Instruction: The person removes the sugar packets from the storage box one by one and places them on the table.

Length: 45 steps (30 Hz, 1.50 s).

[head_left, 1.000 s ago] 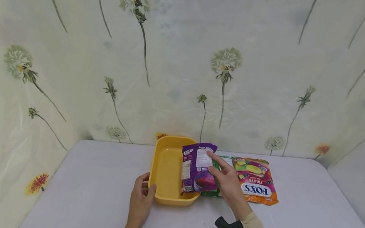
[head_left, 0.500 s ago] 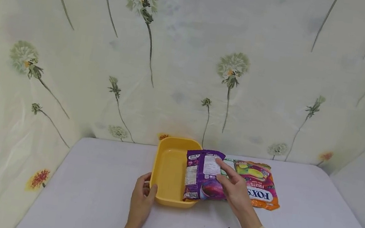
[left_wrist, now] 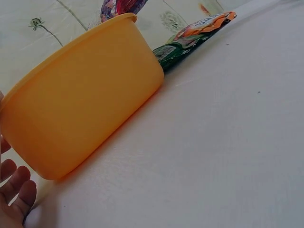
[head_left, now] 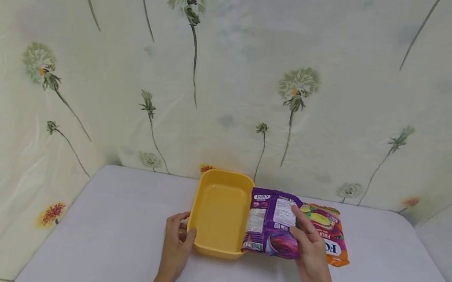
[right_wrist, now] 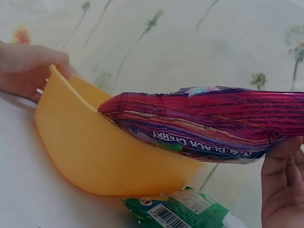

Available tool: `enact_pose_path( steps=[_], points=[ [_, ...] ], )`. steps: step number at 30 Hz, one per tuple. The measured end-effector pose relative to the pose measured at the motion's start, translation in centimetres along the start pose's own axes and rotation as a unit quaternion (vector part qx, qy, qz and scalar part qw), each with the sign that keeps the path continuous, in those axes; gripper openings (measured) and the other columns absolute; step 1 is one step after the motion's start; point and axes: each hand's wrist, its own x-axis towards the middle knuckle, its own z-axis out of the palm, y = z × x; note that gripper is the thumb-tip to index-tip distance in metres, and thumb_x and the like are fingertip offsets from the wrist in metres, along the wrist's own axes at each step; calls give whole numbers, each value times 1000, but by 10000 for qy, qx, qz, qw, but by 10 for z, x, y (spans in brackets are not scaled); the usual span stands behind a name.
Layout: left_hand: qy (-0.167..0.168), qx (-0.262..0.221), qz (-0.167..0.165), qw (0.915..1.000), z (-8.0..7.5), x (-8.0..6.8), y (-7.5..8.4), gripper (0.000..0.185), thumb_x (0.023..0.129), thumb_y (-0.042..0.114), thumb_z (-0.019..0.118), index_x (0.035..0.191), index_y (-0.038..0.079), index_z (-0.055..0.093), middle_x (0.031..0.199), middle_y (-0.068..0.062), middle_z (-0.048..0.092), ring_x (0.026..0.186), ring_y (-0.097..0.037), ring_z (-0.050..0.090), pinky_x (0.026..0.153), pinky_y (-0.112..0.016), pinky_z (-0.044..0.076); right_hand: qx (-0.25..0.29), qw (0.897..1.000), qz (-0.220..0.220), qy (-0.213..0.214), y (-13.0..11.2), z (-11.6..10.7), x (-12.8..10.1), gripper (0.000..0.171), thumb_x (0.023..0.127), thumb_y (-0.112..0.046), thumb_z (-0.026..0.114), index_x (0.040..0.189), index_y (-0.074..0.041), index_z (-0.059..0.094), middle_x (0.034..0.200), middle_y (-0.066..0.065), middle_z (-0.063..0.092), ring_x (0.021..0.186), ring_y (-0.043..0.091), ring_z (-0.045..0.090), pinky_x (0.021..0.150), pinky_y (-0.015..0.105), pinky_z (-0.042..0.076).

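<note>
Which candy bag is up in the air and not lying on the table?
The purple bag: the right hand holds it up, its edge over the yellow tub. The orange bag and green bag lie flat.

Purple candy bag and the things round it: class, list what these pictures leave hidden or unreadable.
- Green packet: hidden in the head view under the purple bag; cut off by the bottom edge in the right wrist view.
- Orange bag: its brand lettering is partly covered by the right hand.
- Purple bag's small print: too small in the head view.
- Left hand: only fingertips show in the left wrist view, beside the yellow tub.
</note>
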Motion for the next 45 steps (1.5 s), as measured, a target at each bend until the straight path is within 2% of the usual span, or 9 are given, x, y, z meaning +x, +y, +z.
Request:
enact_pose_path(
  steps=[7,13,22,30,33,37,39,43,45],
  points=[
    [-229,-70,-126,9996,-3,0,-1,41,91,18,59,130,23,48,107,3,56,83,-10,52,67,-19,45,333,9992,200,73,2,-3,-11,53,99,-16,46,149,-21,29,155,0,12,125,9,37,93,20,47],
    [-274,-79,-200,9994,-5,-2,0,39,91,19,58,129,26,48,104,3,57,82,-12,53,66,-20,45,528,9977,404,156,6,-8,-22,54,99,-17,47,149,-24,29,155,-3,14,122,4,43,93,21,47],
    [-373,-88,-431,9983,-6,-6,-2,39,92,22,58,128,30,47,103,4,57,82,-12,52,67,-19,44,535,9934,976,291,11,-16,-41,53,99,-22,48,147,-33,30,153,-5,12,113,-1,50,91,22,49],
    [-328,-115,-313,9989,-6,-3,0,40,91,19,59,127,30,47,100,3,57,78,-12,52,66,-19,44,453,9900,1307,265,18,-17,-42,52,98,-27,48,146,-36,30,156,-4,8,113,-3,49,92,22,48],
    [-290,-99,-277,9991,-6,-3,1,40,90,18,59,127,29,48,101,4,57,79,-11,53,66,-19,44,346,9882,1456,336,22,-17,-45,52,98,-29,49,145,-37,32,152,-12,18,113,-6,48,91,21,48],
    [-280,-58,-222,9993,-5,-2,0,40,90,17,59,128,26,48,102,4,58,79,-10,53,67,-19,45,279,9864,1573,382,31,-17,-51,51,97,-29,50,145,-35,34,137,-26,38,109,-9,51,91,22,49],
    [-281,-37,-213,9994,-5,-2,-1,40,90,18,59,129,25,48,102,3,58,79,-11,53,66,-19,45,287,9861,1591,380,35,-17,-54,51,97,-28,50,145,-34,34,135,-26,40,109,-8,53,92,25,49],
    [-277,-56,-188,9994,-5,-1,-2,41,90,18,59,129,25,48,102,2,57,79,-11,52,66,-19,45,256,9822,1800,464,40,-15,-56,52,96,-29,51,144,-37,34,149,-13,26,108,-5,54,96,31,48],
    [-261,-96,-122,9995,-5,-1,-2,41,90,18,59,129,23,49,103,1,58,79,-10,52,66,-19,45,199,9813,1854,478,41,-15,-58,53,96,-30,51,145,-38,33,148,-11,26,108,-2,54,97,34,48]
  ],
)
